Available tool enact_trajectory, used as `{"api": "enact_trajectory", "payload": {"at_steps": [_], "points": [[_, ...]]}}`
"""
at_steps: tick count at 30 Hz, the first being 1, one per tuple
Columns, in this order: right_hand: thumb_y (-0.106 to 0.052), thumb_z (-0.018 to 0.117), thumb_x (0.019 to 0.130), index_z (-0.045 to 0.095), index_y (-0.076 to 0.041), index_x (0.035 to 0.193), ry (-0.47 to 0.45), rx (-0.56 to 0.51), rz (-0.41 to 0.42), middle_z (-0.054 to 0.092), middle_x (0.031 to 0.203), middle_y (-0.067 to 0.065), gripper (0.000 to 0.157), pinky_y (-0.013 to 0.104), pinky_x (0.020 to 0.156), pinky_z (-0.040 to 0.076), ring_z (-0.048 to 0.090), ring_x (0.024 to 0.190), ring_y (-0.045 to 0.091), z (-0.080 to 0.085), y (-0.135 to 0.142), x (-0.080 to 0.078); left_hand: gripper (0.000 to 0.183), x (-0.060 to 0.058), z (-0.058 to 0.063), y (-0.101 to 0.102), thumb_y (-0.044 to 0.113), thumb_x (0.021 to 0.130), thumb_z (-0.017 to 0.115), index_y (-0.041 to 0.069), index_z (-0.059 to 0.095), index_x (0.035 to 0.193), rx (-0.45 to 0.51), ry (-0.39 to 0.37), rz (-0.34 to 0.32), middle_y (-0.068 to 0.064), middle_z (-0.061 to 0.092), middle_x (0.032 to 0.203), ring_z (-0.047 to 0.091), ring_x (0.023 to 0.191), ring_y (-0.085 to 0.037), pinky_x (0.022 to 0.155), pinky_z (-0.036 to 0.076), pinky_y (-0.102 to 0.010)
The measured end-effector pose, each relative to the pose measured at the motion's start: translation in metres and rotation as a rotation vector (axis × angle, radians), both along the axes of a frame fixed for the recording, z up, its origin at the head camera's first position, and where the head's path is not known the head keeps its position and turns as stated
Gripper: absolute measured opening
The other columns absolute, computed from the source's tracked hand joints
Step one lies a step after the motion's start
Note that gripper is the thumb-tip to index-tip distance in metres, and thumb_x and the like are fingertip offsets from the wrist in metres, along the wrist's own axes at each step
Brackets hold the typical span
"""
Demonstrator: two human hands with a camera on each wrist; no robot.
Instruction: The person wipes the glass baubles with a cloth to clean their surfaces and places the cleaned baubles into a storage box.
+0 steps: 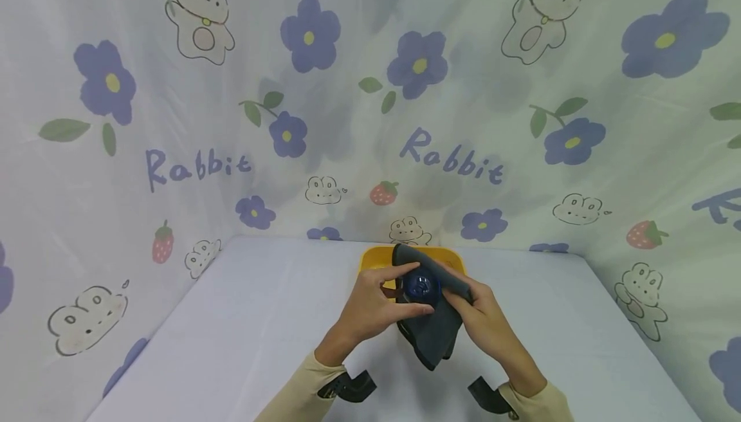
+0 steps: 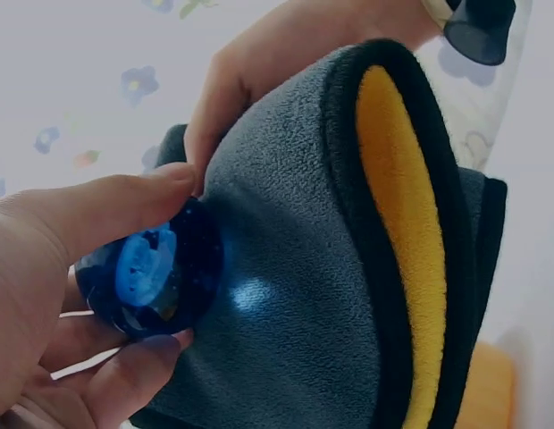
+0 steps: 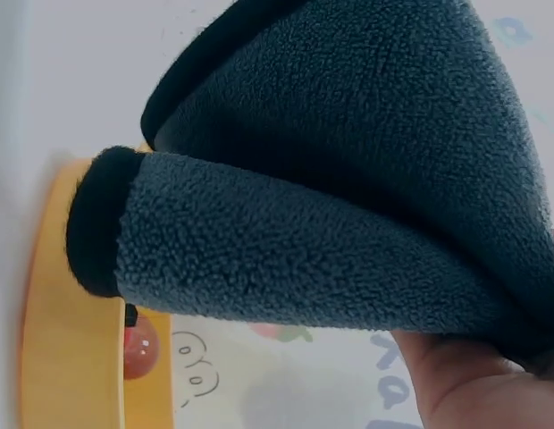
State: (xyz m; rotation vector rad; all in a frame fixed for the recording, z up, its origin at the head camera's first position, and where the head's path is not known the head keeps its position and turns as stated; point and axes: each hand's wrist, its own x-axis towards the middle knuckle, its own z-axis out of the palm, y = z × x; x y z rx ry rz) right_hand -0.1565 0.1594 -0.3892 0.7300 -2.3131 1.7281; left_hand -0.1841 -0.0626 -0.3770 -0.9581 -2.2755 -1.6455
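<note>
A shiny, see-through dark blue ball is held by my left hand, with the thumb and fingers curled round its sides. In the left wrist view, the ball has a lighter blue shape showing in it and lies against the cloth. My right hand grips a folded grey towel with black edging, right behind the ball. The towel's yellow inner side shows through a fold in the left wrist view. Part of the right hand is hidden by the towel.
Behind the hands, a yellow bin stands on the white table. A red rounded thing shows inside it in the right wrist view. A patterned curtain hangs round the back and sides.
</note>
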Motion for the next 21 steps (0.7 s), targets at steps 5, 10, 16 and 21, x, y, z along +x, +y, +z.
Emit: {"api": "enact_trajectory", "payload": {"at_steps": [5, 10, 16, 21], "points": [[-0.012, 0.048, 0.109, 0.046, -0.006, 0.155, -0.018, -0.001, -0.024, 0.05, 0.155, 0.024, 0.046, 0.015, 0.101, 0.051, 0.055, 0.129, -0.007, 0.0017, -0.0014, 0.002, 0.061, -0.0023, -0.0013, 0.0007, 0.019, 0.079, 0.091, 0.007, 0.069, 0.134, 0.026, -0.008, -0.01, -0.013, 0.072, 0.129, 0.074, 0.106, -0.026, 0.08, 0.064, -0.024], [-0.01, 0.049, 0.108, 0.045, -0.005, 0.155, -0.033, -0.007, -0.037, 0.051, 0.154, 0.025, 0.047, 0.019, 0.099, 0.054, 0.06, 0.132, 0.019, 0.0034, -0.004, 0.003, 0.062, -0.0061, -0.0043, 0.0011, 0.018, 0.078, 0.091, 0.006, 0.068, 0.135, 0.062, -0.019, -0.005, -0.015, 0.071, 0.128, 0.076, 0.104, -0.027, 0.078, 0.065, -0.026], [-0.007, 0.05, 0.107, 0.043, -0.003, 0.156, -0.029, -0.002, -0.028, 0.051, 0.153, 0.027, 0.049, 0.024, 0.099, 0.056, 0.06, 0.131, 0.037, 0.0035, -0.0055, 0.0035, 0.066, -0.0092, -0.0072, 0.0007, 0.016, 0.077, 0.092, 0.009, 0.066, 0.137, 0.088, -0.046, 0.023, -0.014, 0.072, 0.129, 0.075, 0.111, -0.029, 0.082, 0.065, -0.029], [-0.006, 0.051, 0.106, 0.043, -0.002, 0.156, -0.018, 0.008, -0.032, 0.051, 0.153, 0.026, 0.05, 0.017, 0.098, 0.054, 0.059, 0.131, 0.031, 0.0048, -0.0057, 0.0044, 0.081, -0.0097, -0.0074, 0.0001, 0.021, 0.077, 0.092, 0.017, 0.056, 0.149, 0.06, -0.006, 0.069, -0.009, 0.075, 0.126, 0.072, 0.118, -0.027, 0.086, 0.065, -0.035]]}}
